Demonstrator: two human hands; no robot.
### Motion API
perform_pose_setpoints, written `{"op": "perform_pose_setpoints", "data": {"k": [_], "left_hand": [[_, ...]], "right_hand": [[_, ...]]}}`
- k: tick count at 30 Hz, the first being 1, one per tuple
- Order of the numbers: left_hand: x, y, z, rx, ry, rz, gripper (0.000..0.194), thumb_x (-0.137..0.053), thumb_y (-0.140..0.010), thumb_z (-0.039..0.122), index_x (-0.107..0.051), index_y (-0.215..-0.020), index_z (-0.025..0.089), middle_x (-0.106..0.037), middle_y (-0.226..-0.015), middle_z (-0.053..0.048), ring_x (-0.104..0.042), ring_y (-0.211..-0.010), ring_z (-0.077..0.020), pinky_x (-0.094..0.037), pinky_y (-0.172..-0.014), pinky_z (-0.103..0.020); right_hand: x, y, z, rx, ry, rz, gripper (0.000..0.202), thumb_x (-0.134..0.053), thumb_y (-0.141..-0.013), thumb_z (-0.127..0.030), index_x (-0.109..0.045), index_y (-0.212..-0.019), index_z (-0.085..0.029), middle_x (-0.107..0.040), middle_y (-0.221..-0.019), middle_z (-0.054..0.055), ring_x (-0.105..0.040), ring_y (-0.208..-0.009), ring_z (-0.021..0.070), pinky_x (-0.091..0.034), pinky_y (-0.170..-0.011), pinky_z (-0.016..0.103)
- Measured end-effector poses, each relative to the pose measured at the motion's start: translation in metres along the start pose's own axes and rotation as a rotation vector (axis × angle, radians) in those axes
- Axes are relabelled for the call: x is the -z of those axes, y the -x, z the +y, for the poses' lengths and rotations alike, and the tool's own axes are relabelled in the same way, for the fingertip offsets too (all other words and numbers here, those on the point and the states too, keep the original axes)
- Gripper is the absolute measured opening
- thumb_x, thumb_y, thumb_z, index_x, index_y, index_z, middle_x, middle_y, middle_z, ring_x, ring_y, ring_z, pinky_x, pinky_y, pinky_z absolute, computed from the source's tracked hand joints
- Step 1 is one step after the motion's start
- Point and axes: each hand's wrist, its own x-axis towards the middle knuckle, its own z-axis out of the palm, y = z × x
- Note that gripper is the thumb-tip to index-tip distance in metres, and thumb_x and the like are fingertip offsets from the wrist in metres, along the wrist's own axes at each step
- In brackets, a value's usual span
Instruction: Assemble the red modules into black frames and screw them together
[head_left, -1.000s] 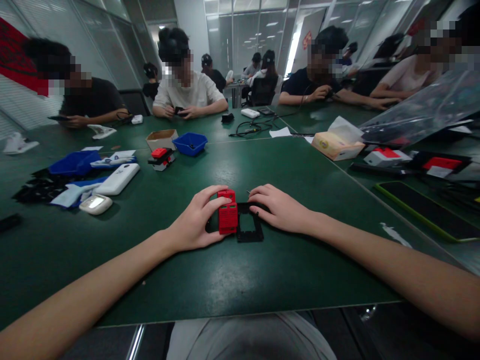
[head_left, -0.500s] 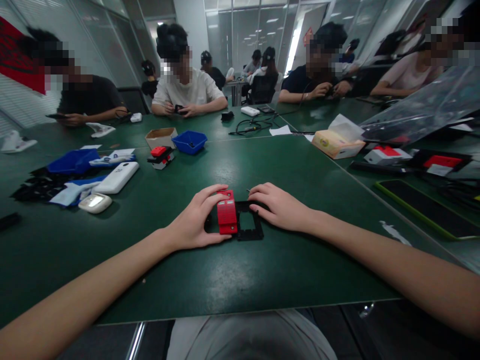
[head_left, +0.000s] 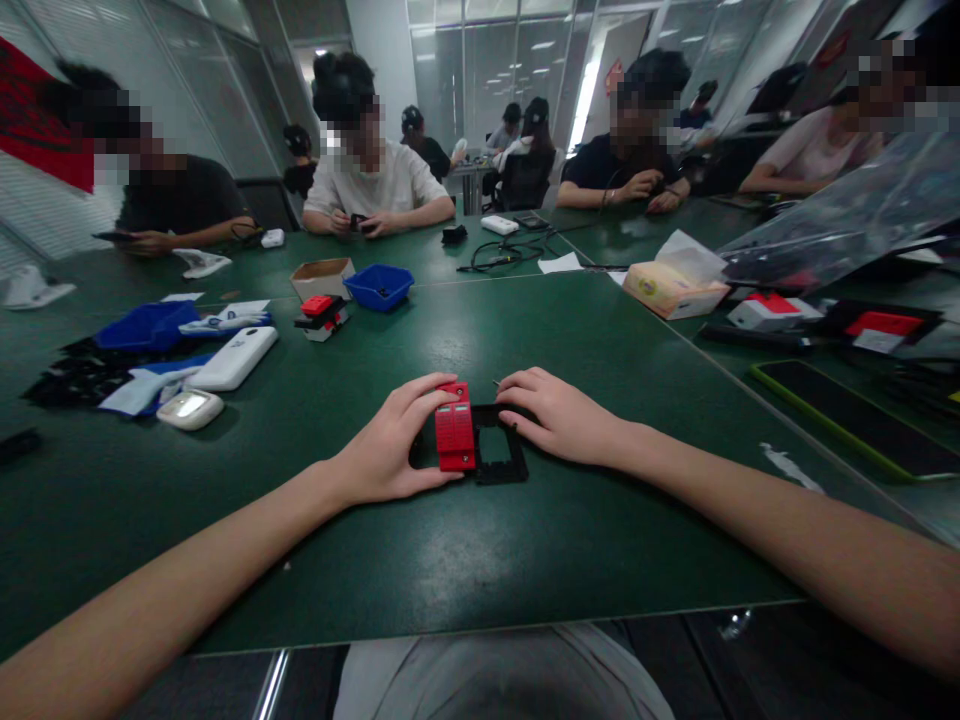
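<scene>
My left hand grips a red block between its thumb below and its fingers above. Screws show at the block's upper and lower ends. Against the block's right side lies a flat black frame with a square opening, on the green table. My right hand rests at the frame's upper right, fingers curled over its edge. A thin metal tip pokes out by the right fingertips; what those fingers hold is mostly hidden.
Blue trays, a cardboard box, a red and black device and a white case stand at the left. At the right are a tissue pack and a black mat. Several people sit across the table.
Both hands keep nearly the same pose, and the red block and black frame have barely shifted. Across the table at the right, a person's hands have moved slightly.
</scene>
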Motion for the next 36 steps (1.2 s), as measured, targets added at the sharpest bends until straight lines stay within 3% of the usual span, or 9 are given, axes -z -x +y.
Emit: {"op": "perform_pose_setpoints", "data": {"k": [24,36], "left_hand": [[0.0008,-0.0005,0.0005,0.002,0.002,0.000,0.083,-0.082,-0.082,0.044,-0.036,-0.148,0.021,-0.045,-0.152,-0.024,-0.047,-0.143,-0.0384,-0.046,-0.115,-0.058],[-0.0002,-0.0001,0.0002,0.015,0.002,-0.003,0.084,-0.082,-0.082,0.044,-0.036,-0.148,0.021,-0.045,-0.152,-0.024,-0.047,-0.143,-0.0381,-0.046,-0.115,-0.058]], "right_hand": [[0.0009,-0.0005,-0.0015,-0.019,-0.016,0.000,0.031,-0.048,-0.105,-0.031,-0.070,-0.117,-0.013,-0.069,-0.123,0.016,-0.063,-0.114,0.0310,-0.054,-0.101,0.050],[-0.0032,-0.0005,0.0045,-0.102,-0.131,0.056,0.018,-0.058,-0.098,-0.029,-0.070,-0.104,-0.016,-0.071,-0.116,0.014,-0.063,-0.110,0.0294,-0.053,-0.100,0.050]]}}
